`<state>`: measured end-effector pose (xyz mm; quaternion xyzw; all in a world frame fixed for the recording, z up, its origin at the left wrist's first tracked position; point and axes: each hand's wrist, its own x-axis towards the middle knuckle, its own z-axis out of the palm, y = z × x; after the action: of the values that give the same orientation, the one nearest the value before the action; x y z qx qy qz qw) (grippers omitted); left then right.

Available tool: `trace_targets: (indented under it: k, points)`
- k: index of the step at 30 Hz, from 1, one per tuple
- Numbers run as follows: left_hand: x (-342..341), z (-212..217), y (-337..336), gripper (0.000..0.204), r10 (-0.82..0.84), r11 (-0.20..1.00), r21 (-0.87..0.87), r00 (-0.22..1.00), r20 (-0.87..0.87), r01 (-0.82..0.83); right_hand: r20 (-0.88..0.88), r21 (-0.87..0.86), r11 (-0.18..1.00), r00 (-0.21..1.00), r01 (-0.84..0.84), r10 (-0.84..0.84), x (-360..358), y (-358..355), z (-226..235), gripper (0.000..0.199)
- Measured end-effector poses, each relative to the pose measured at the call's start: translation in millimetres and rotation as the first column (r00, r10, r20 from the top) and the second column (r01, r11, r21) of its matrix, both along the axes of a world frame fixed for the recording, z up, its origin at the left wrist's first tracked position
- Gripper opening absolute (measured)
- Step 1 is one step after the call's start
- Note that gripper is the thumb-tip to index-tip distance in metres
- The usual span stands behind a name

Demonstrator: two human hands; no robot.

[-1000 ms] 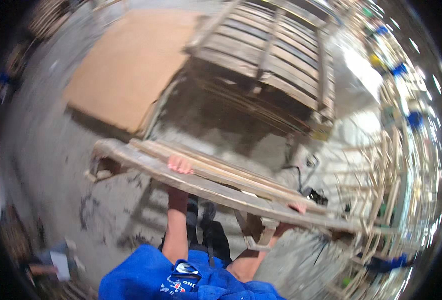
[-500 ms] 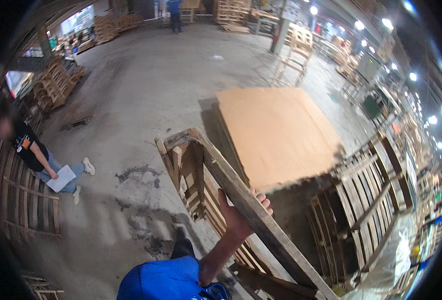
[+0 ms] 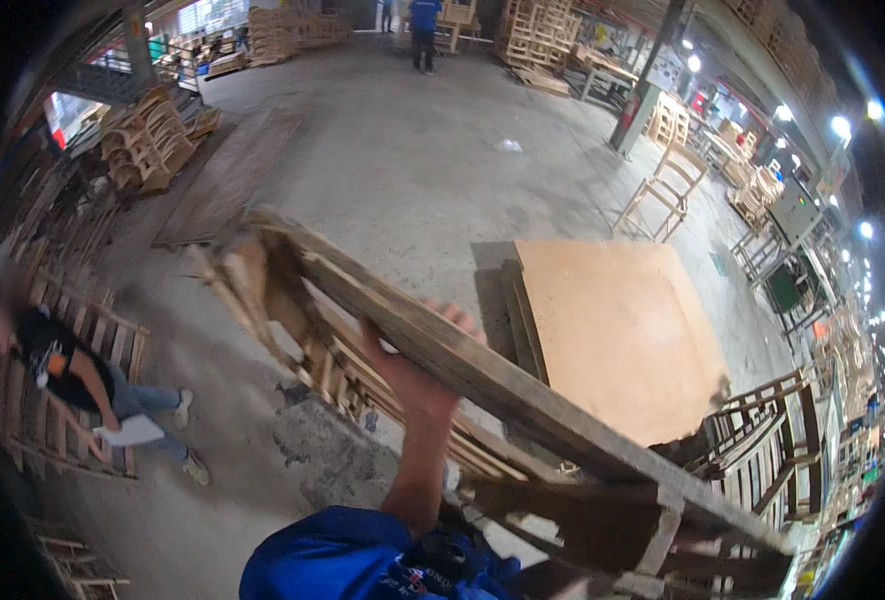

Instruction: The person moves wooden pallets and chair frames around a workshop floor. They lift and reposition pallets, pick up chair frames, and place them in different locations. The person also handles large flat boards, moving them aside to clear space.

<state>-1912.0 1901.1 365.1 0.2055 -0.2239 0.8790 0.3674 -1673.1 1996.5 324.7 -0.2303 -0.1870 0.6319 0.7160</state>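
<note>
— Head view: where is the wooden pallet [image 3: 482, 390]?
— Tilted, from ten to four o'clock over the concrete floor [image 3: 412, 180].
— And the hands?
— Left hand [image 3: 417, 375] wraps its top rail (fingers curled); right hand hidden.

Left hand [image 3: 414, 362] grips tilted wooden pallet [image 3: 482, 400]; plywood sheet [image 3: 617, 335] on concrete floor [image 3: 412, 170].

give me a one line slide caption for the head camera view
The left hand grips a rail of a wooden pallet lifted above a concrete workshop floor, a plywood sheet beyond.
</note>
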Motion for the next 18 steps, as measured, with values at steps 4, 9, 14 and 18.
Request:
trace_targets:
  k: [4, 9, 14, 18]
  points:
    - [-137.1, 13.8, 10.1, 0.049, 0.215, 0.970, -0.090, 0.969, -0.125, -0.227, -0.089, -0.002, 1.000, 0.996, 0.001, -0.002, -108.3, 58.0, 12.3, 0.043]
    - [-305.1, 20.6, 62.1, 0.051, 0.438, 0.889, -0.129, 0.898, -0.042, -0.440, -0.219, 0.067, 0.998, 0.976, 0.015, 0.000, -290.7, 168.1, 77.5, 0.047]
    - [-473.3, -2.8, 99.3, 0.051, 0.673, 0.722, -0.131, 0.733, -0.095, -0.680, -0.423, 0.207, 0.910, 0.806, -0.358, 0.413, -509.2, 285.7, 38.4, 0.050]
    - [-608.0, -52.5, 151.0, 0.071, 0.645, 0.701, -0.043, 0.658, -0.389, -0.712, -0.371, -0.062, 0.918, 0.863, -0.391, 0.343, -665.0, 357.6, 51.0, 0.059]
